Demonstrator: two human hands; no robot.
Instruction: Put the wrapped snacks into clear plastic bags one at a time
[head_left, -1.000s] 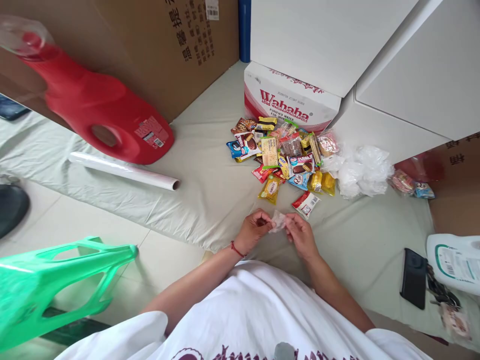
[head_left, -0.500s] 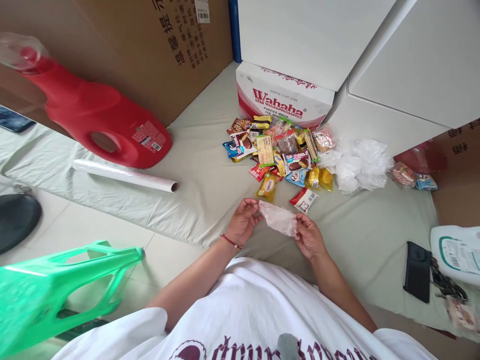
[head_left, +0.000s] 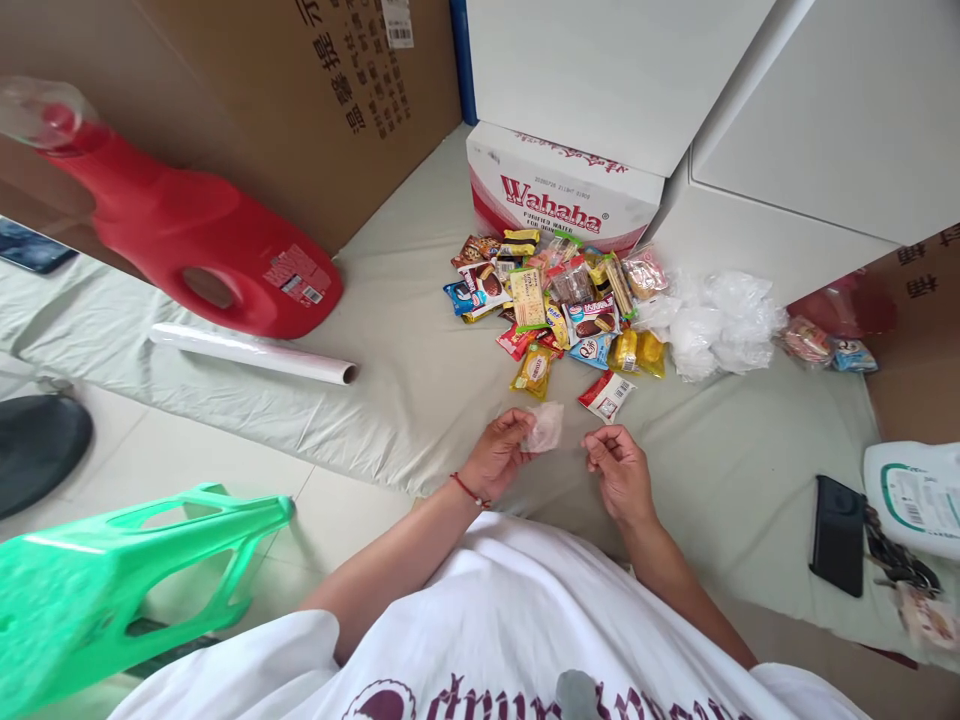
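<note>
We log: left hand (head_left: 501, 455) pinches small crumpled translucent plastic bag (head_left: 545, 427); right hand (head_left: 619, 470) curled just beside, grip indeterminable.

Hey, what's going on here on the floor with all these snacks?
A person in a white shirt sits at a sheet spread on the floor. Their left hand pinches a small clear plastic bag; the right hand hovers beside it, fingers curled, apart from the bag. Just beyond lie a pile of snack packets and a heap of crumpled clear bags, in front of a Wahaha box.
</note>
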